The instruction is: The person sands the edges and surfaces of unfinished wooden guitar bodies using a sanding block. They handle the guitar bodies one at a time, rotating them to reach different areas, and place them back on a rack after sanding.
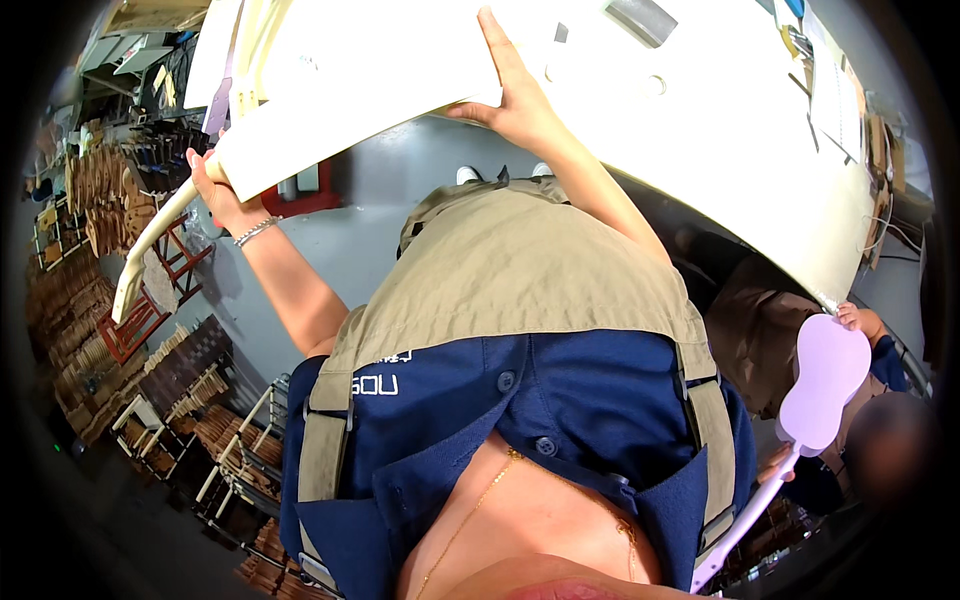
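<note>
My left hand (219,192) is closed around a cream ukulele-like neck (150,238), which curves down and left past the worktable's left end. Where the neck meets the pale surface, glare hides the join, so I cannot tell what it is attached to. My right hand (522,108) rests on the overexposed white surface of the worktable (720,170). Its index finger points away from me and its thumb sticks out left along the near edge. Nothing shows in its grip. Other pale cream and lavender parts (222,95) stand at the far left, beyond my left hand.
A grey block (642,20) lies at the table's far side. On the right, a co-worker holds a lavender ukulele (826,375) near the table's corner. Racks of brown wooden parts (100,190) and a red metal frame (135,330) stand on the left.
</note>
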`<state>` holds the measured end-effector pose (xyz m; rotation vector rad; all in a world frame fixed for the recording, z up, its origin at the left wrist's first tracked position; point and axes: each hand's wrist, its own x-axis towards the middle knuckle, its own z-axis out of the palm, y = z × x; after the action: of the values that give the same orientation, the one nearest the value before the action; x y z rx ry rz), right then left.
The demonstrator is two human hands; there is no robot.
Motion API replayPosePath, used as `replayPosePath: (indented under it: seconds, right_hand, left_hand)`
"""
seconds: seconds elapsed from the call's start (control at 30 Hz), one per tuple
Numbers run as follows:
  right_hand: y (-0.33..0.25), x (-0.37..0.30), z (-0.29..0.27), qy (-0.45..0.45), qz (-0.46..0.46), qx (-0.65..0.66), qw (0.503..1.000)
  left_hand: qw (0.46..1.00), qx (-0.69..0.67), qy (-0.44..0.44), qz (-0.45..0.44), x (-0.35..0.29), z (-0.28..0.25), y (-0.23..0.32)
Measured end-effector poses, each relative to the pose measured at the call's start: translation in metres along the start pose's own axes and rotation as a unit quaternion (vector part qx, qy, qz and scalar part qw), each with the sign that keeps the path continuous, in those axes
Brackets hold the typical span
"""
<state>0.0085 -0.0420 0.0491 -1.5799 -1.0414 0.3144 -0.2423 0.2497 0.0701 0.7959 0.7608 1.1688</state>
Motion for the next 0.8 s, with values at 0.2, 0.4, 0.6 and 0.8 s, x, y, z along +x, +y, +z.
replayPosePath:
  seconds: [0.2, 0.4, 0.6, 0.8]
  right_hand:
    - [0.0, 0.002, 0.005, -0.002, -0.022, -0.027, 0.999]
    - [-0.01, 0.006, -0.021, 0.004, 0.027, -0.047, 0.999]
    - [-0.028, 0.013, -0.031, 0.019, -0.056, -0.263, 0.963]
    - [-0.05, 0.011, -0.028, -0.012, -0.057, -0.353, 0.934]
  left_hand:
    - [1.0, -0.017, 0.005, -0.022, 0.002, -0.008, -0.004]
    - [0.997, 0.013, -0.007, 0.075, -0.031, 0.056, 0.005]
    - [0.983, 0.03, -0.101, 0.15, -0.077, 0.125, 0.01]
    - [0.94, 0.122, -0.255, 0.191, -0.099, 0.161, 0.007]
